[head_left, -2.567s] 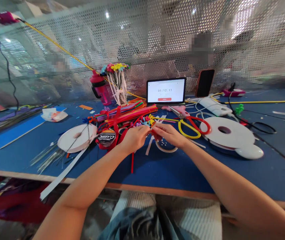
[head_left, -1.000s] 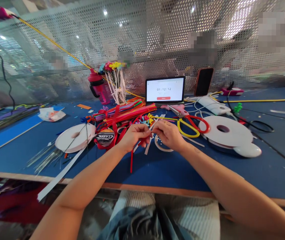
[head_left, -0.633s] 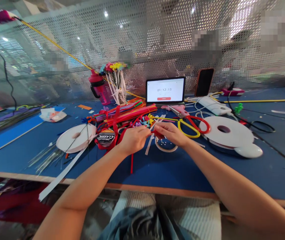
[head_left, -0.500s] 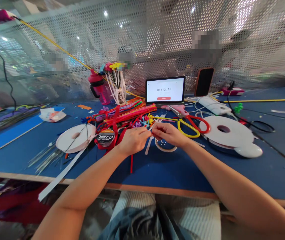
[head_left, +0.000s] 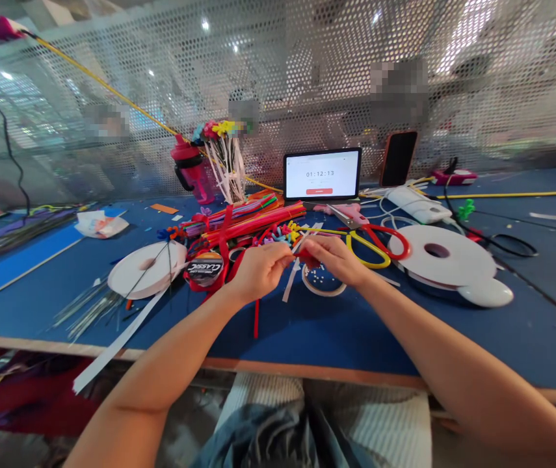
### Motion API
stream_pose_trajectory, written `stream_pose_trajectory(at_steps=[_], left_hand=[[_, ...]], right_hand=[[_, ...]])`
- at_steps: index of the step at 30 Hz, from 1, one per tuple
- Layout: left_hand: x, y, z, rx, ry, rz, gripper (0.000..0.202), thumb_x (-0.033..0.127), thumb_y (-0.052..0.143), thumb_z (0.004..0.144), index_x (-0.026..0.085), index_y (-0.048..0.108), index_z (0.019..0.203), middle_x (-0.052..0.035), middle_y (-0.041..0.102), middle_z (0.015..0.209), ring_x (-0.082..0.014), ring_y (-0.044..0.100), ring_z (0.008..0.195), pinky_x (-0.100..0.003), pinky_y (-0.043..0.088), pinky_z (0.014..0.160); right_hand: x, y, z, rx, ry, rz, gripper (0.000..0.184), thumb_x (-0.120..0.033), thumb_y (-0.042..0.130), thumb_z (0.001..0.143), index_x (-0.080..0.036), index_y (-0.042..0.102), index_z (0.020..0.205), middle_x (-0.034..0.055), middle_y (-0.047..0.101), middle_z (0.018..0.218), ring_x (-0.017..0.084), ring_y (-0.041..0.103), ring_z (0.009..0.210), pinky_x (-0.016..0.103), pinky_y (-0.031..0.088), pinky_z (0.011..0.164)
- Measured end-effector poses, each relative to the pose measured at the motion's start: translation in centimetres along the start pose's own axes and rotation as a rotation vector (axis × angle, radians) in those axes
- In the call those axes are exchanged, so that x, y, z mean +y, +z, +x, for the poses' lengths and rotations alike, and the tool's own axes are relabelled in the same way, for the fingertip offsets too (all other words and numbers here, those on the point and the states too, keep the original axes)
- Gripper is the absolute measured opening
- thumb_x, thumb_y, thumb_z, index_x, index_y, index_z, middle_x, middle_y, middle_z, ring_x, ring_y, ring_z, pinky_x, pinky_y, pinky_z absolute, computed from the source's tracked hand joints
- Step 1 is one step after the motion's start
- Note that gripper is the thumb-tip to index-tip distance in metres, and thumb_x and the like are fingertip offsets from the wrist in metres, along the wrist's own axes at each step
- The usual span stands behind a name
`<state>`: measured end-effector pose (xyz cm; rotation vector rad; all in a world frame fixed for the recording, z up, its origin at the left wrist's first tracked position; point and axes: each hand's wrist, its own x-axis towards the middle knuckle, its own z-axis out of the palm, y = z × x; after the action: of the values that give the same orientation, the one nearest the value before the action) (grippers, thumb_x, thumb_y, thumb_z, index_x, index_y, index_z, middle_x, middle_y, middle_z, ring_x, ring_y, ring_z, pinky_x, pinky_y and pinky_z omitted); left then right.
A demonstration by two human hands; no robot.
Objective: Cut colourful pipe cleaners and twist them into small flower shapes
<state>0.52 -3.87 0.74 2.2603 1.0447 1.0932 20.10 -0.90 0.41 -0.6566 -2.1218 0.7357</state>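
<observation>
My left hand (head_left: 262, 272) and my right hand (head_left: 337, 261) meet above the middle of the table, fingers pinched together. Between them is a small red pipe cleaner piece (head_left: 309, 257), mostly covered by the right fingers. Behind the hands lie bundles of red and mixed-colour pipe cleaners (head_left: 258, 220) and small twisted pipe cleaner shapes (head_left: 287, 232). Below the right hand, a tape ring (head_left: 325, 290) encircles tiny white bits. Just right of that hand rest scissors with red and yellow handles (head_left: 369, 262).
White ribbon reels lie at left (head_left: 134, 276) and right (head_left: 458, 250). A tablet (head_left: 322, 174) showing a timer stands behind, near a phone (head_left: 398, 159). At back left are a pink bottle (head_left: 194, 172) and pipe cleaner flowers (head_left: 226, 162). Thin wires (head_left: 93, 315) lie at left.
My right hand has turned slightly, so more of the red pipe cleaner shows between the hands. Both hands stay nearly in place.
</observation>
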Motion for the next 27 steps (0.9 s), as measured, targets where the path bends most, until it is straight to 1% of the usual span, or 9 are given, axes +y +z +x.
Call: stream_pose_trajectory(at_steps=[2,4,6,10,12,14,20,24,27], left_hand=[[-0.1,-0.1,-0.2,0.033,0.123,0.255,0.015,0.027,0.050,0.083,0.018,0.062,0.079,-0.0047,0.062,0.076,-0.0137,0.057,0.070,-0.024,0.041,0.065],[-0.2,0.0,-0.3,0.046,0.137,0.302,0.015,0.027,0.050,0.082,0.018,0.063,0.079,-0.0053,0.063,0.077,-0.0143,0.057,0.071,-0.025,0.041,0.066],[-0.1,0.1,-0.2,0.046,0.037,0.142,0.017,0.030,0.051,0.083,0.018,0.061,0.077,-0.0041,0.062,0.071,-0.0128,0.057,0.064,-0.023,0.042,0.062],[-0.2,0.6,0.4,-0.092,-0.337,-0.580,0.023,0.036,0.058,0.078,0.015,0.054,0.069,-0.0001,0.057,0.057,-0.0080,0.050,0.042,-0.019,0.038,0.042],[-0.4,0.8,0.7,-0.164,-0.467,-0.892,0.024,0.034,0.065,0.071,0.014,0.052,0.066,0.0001,0.056,0.056,-0.0057,0.046,0.037,-0.017,0.033,0.034],[-0.6,0.9,0.8,-0.230,-0.523,-1.077,0.024,0.029,0.068,0.067,0.012,0.051,0.064,0.0002,0.056,0.054,-0.0038,0.042,0.032,-0.015,0.029,0.030],[-0.8,1.2,0.5,-0.353,-0.521,-1.226,0.020,0.028,0.066,0.069,0.010,0.056,0.066,-0.0005,0.054,0.046,-0.0055,0.043,0.028,-0.014,0.025,0.027],[-0.6,1.5,0.2,-0.399,-0.520,-1.251,0.024,0.031,0.068,0.068,0.010,0.057,0.065,-0.0009,0.054,0.044,-0.0063,0.042,0.026,-0.016,0.026,0.026],[-0.4,1.6,0.0,-0.397,-0.512,-1.241,0.026,0.033,0.070,0.065,0.011,0.055,0.065,-0.0014,0.057,0.049,-0.0074,0.045,0.028,-0.017,0.029,0.027]], right_hand=[[0.2,0.2,0.1,-0.072,0.074,0.157,0.036,-0.043,0.038,0.092,-0.016,0.051,0.071,-0.0011,0.049,0.059,0.009,0.043,0.053,0.023,0.034,0.051],[0.1,0.5,0.1,-0.070,0.068,0.182,0.031,-0.041,0.044,0.090,-0.017,0.050,0.072,-0.0014,0.049,0.060,0.009,0.044,0.053,0.022,0.034,0.050],[-0.1,0.6,0.2,-0.004,0.012,0.078,0.025,-0.036,0.045,0.089,-0.017,0.052,0.075,-0.0003,0.052,0.064,0.010,0.046,0.056,0.023,0.036,0.053],[-0.6,0.6,0.1,0.136,-0.259,-0.332,0.018,-0.023,0.043,0.090,-0.017,0.053,0.076,0.0028,0.056,0.069,0.013,0.050,0.066,0.027,0.040,0.064],[-0.6,0.3,0.0,0.149,-0.419,-0.498,0.017,-0.018,0.042,0.090,-0.018,0.053,0.077,0.0039,0.057,0.071,0.015,0.050,0.070,0.029,0.041,0.068],[-0.6,-0.1,-0.3,0.120,-0.540,-0.637,0.017,-0.014,0.040,0.090,-0.019,0.054,0.081,0.0041,0.058,0.076,0.015,0.050,0.073,0.030,0.042,0.072],[-1.5,-1.2,-0.9,0.055,-0.656,-0.858,0.016,-0.014,0.042,0.090,-0.022,0.056,0.093,0.0033,0.060,0.083,0.016,0.048,0.075,0.031,0.043,0.073],[-1.6,-1.3,-1.0,0.088,-0.686,-0.766,0.014,-0.015,0.047,0.089,-0.023,0.057,0.093,0.0033,0.061,0.082,0.016,0.050,0.076,0.031,0.043,0.073],[-1.1,-0.6,-0.7,0.153,-0.548,-0.544,0.004,-0.024,0.054,0.086,-0.023,0.058,0.087,0.0030,0.061,0.080,0.015,0.051,0.075,0.032,0.042,0.072]])
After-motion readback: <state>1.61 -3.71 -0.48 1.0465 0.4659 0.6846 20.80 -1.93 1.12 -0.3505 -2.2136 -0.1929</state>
